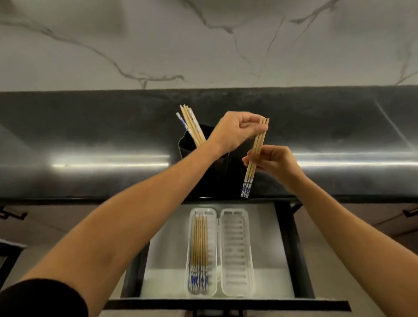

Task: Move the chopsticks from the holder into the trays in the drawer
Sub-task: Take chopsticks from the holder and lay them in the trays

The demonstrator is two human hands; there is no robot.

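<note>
A black holder (198, 162) stands on the dark counter with several chopsticks (191, 124) leaning out of it to the left. Both hands hold a small bundle of wooden chopsticks (254, 158) with blue-and-white ends, nearly upright, to the right of the holder. My left hand (236, 130) pinches the bundle near its top; my right hand (273, 160) grips it at the middle. Below, the open drawer (292, 250) holds two clear trays. The left tray (212, 253) has several chopsticks lying in it. The right tray (237, 252) has none.
The dark glossy counter (83, 137) runs across the view below a marble wall (209, 37). The drawer's black front edge (219, 304) is nearest me. Cabinet fronts with dark handles (416, 209) flank the drawer.
</note>
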